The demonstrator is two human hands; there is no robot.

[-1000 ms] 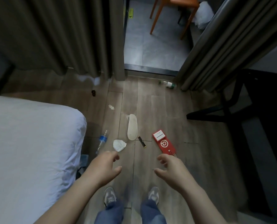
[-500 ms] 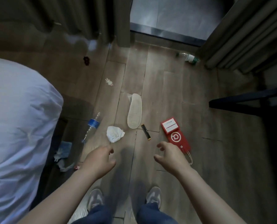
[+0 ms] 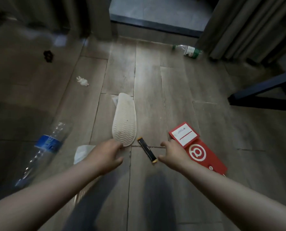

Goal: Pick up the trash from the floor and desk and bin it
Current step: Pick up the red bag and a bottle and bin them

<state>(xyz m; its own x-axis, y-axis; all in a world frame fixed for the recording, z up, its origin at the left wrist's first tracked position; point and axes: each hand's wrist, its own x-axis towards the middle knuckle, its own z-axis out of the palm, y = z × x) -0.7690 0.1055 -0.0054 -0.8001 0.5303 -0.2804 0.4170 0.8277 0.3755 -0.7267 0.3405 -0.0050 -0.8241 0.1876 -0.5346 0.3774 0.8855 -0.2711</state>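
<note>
Trash lies scattered on the wooden floor. A white slipper sole (image 3: pixel 124 120) lies in the middle, and my left hand (image 3: pixel 105 155) hovers at its near end, fingers apart, holding nothing. A crumpled white tissue (image 3: pixel 81 152) is partly hidden behind that hand. A thin black sachet (image 3: pixel 147 150) lies between my hands. My right hand (image 3: pixel 174 154) is open beside a red paper bag (image 3: pixel 199 147), its fingers close to the sachet. A clear bottle with a blue label (image 3: pixel 44 147) lies at the left.
A second bottle with a green label (image 3: pixel 189 51) lies by the curtain (image 3: pixel 249 25) at the far right. A small white scrap (image 3: pixel 82 81) and a dark object (image 3: pixel 48 56) lie at the far left. A dark furniture leg (image 3: pixel 262 95) stands on the right.
The view has dropped closer to the floor. Both hands have reached forward and down: the left now over the tissue at the slipper sole's end, the right at the sachet and red bag.
</note>
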